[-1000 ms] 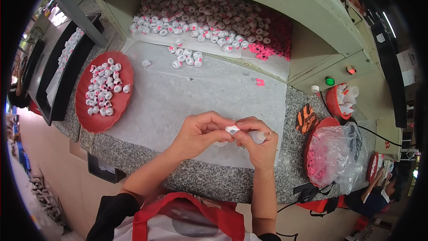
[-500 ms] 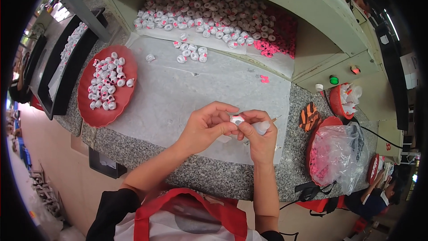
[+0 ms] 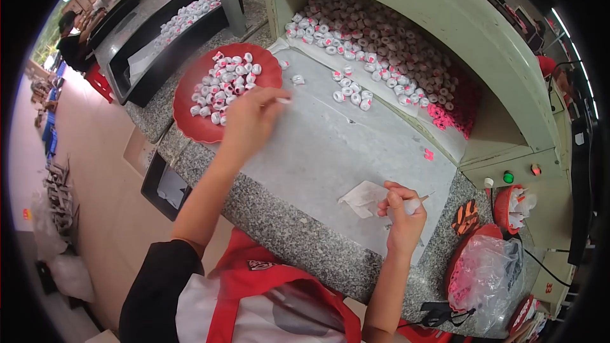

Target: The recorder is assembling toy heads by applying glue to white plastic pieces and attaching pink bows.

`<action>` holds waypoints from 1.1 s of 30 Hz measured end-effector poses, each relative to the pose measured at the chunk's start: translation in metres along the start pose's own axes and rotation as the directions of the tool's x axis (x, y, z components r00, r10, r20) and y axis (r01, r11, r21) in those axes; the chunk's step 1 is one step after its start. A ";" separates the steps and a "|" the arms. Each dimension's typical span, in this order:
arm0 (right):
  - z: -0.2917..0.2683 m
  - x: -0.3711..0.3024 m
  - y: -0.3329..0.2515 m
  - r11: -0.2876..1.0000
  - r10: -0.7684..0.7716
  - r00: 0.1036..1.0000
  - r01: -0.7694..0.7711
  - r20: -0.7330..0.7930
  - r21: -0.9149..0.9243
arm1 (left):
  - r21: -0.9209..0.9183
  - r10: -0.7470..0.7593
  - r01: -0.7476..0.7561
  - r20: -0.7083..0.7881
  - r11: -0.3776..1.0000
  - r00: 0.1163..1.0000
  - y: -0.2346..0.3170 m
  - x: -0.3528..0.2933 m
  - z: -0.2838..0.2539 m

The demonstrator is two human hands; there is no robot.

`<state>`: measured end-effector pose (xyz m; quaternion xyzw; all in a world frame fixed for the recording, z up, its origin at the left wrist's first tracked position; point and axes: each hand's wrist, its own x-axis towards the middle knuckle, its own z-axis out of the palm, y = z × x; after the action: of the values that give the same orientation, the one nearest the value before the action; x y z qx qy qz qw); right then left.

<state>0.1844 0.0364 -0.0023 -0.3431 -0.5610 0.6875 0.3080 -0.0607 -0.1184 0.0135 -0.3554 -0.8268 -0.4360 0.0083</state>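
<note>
1. A red dish held small white pieces, its near edge partly covered by the left hand.
2. That hand's fingers curled together, with a bit of white at their tips; whether the grip pinched it, I couldn't tell.
3. A white cloth lay on the paper-covered surface, its right end obscured by fingers.
4. The right hand gripped a white thin-tipped bottle, mostly hidden.
5. A clear bag blurred pink bits underneath.
</note>
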 end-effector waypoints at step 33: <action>0.009 -0.056 -0.035 0.747 -0.586 0.809 0.517 -0.047 -0.419 | -0.792 0.166 0.130 0.281 0.597 0.945 0.092 -0.057 0.069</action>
<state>0.2105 -0.0071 0.0405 -0.2742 -0.7319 0.4075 0.4723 0.0574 -0.0679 0.0180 -0.3963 -0.5280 -0.6952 -0.2845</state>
